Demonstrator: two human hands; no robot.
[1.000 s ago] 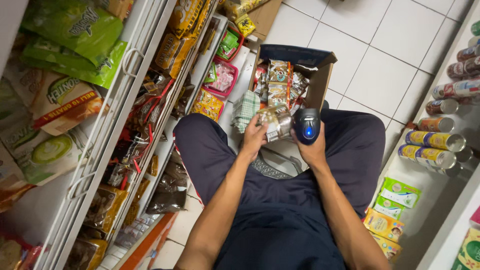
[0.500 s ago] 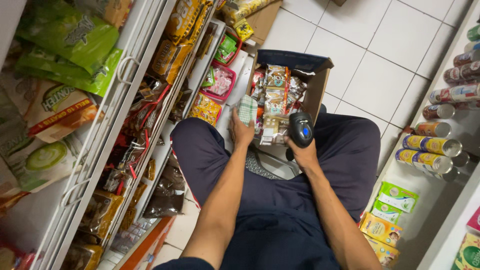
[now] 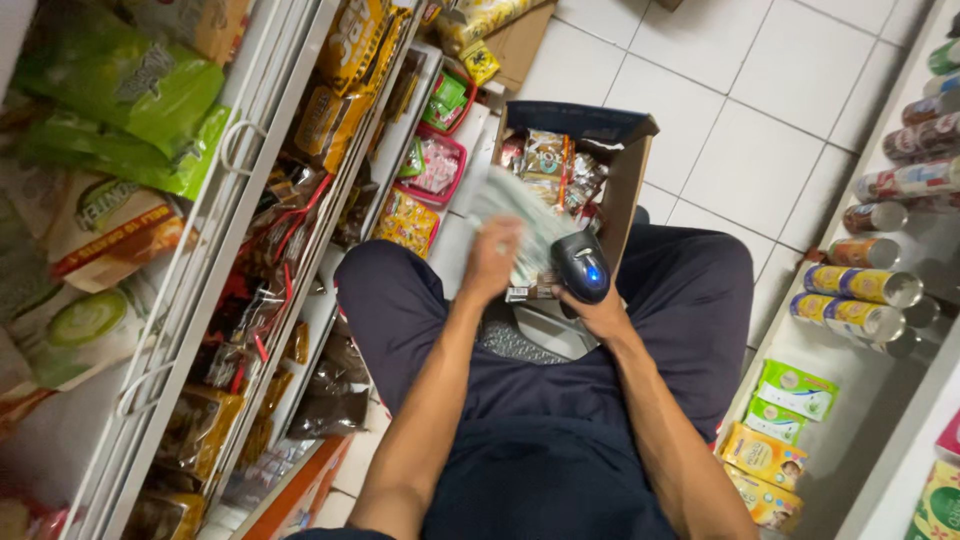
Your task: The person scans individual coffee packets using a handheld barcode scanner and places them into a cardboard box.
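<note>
Over the open cardboard box (image 3: 622,150), the left hand (image 3: 492,262) is pinching a pale green packet (image 3: 520,215) toward the barcode scanner (image 3: 581,266), which the right hand (image 3: 595,310) is gripping, for reading

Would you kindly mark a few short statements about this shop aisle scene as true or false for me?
1. The right hand holds a dark handheld scanner. True.
2. The left hand is empty. False: it holds a pale green packet.
3. The open brown cardboard box sits on a shelf. False: it rests on the white tiled floor.
4. Cylindrical cans lie on the right-hand shelf. True.
</note>
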